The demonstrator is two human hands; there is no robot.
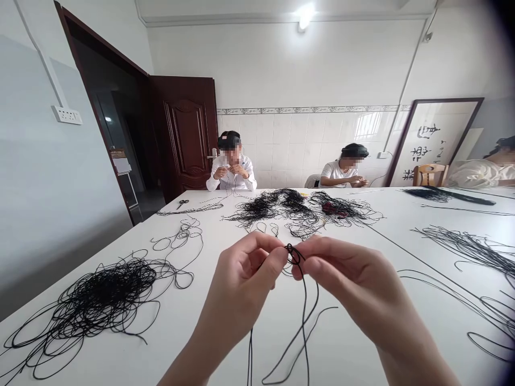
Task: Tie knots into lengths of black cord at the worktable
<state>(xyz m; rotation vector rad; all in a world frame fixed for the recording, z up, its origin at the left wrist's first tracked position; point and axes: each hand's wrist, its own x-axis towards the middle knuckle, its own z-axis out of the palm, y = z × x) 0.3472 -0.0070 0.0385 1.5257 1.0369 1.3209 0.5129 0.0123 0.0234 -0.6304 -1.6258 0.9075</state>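
Between my two hands is a thin black cord [304, 300], looped into a small loose knot at the fingertips. My left hand [251, 273] pinches one side of the looped part between thumb and fingers. On the other side, the thumb and forefinger of my right hand [346, 273] close on the cord. Its tails hang below the knot, and one long bend reaches down near the table. Both hands are raised above the white tabletop [225, 354]. Exactly how the strands cross inside the knot is partly hidden by my fingers.
A tangled pile of black cord [108, 289] lies at the left, with more heaps [277, 206] mid-table and strands [475, 249] at the right. Small scissors [183, 203] lie near the far left edge. Across the table sit several people, one person [232, 166] handling cord.
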